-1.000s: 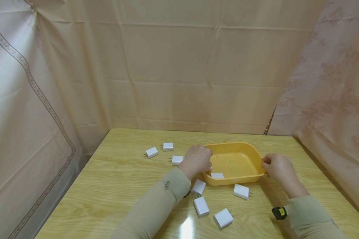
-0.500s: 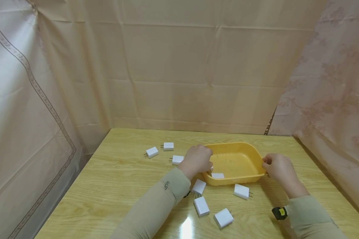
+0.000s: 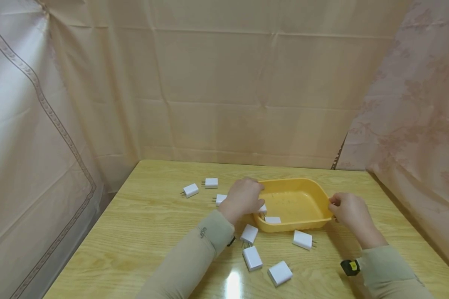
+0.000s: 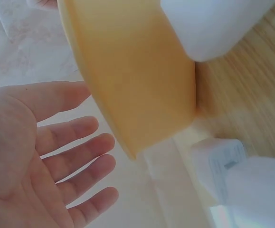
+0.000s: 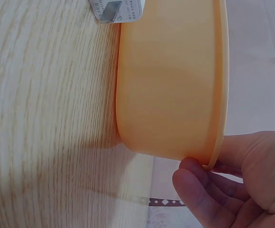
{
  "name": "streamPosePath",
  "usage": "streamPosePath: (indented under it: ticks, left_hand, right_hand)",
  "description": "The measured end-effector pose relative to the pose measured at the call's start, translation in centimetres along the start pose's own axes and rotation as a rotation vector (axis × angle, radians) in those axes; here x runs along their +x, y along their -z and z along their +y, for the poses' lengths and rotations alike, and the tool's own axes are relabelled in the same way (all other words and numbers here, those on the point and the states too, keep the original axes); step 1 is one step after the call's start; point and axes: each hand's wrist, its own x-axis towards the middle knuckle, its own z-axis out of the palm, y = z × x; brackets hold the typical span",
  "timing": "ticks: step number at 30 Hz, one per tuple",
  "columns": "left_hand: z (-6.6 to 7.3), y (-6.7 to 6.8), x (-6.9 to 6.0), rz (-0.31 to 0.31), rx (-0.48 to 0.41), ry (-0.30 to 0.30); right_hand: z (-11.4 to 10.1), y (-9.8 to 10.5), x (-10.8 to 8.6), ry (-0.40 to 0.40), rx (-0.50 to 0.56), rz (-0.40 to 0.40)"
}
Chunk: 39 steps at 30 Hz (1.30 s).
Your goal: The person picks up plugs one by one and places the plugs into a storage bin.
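My left hand (image 3: 243, 199) is at the left end of a yellow plastic basin (image 3: 295, 203). In the left wrist view its fingers (image 4: 87, 152) are spread and hold nothing, while the thumb lies close to the rim. With thumb and fingers, my right hand (image 5: 232, 185) pinches the rim at the basin's right end. Two white plug-in chargers, one a charger (image 3: 272, 220) by the near wall and the other a charger (image 3: 262, 209) beside my left fingertips, lie inside the basin. A third charger (image 3: 220, 199) is partly hidden behind my left hand.
On the wooden table (image 3: 142, 232), a charger (image 3: 191, 190) and another charger (image 3: 211, 183) lie at the back left. Several more, among them a charger (image 3: 249, 234), a charger (image 3: 280, 273) and a charger (image 3: 302, 239), lie in front of the basin. Cloth curtains (image 3: 224, 83) surround the table.
My left hand has drawn slightly left from the basin, and more of the charger inside by its fingertips shows. The right hand and basin stay in place.
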Motion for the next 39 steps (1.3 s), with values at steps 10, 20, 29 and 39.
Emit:
streamPosePath:
  ticks: [10, 20, 29, 39]
  left_hand:
    - [-1.7, 0.1, -0.5, 0.038, -0.048, 0.027]
    - [-3.0, 0.6, -1.1, 0.061, -0.089, 0.071]
    - [-5.0, 0.2, -1.7, 0.096, -0.096, 0.118]
    - [-7.2, 0.2, -2.9, 0.114, -0.171, 0.166]
  right_hand:
    - [0.0, 0.0, 0.0, 0.010, 0.002, 0.007]
    - [0.0, -0.1, 0.0, 0.010, -0.003, 0.003]
    - [0.0, 0.0, -0.2, 0.020, 0.000, 0.022]
    - [-0.1, 0.0, -0.2, 0.024, -0.009, 0.025]
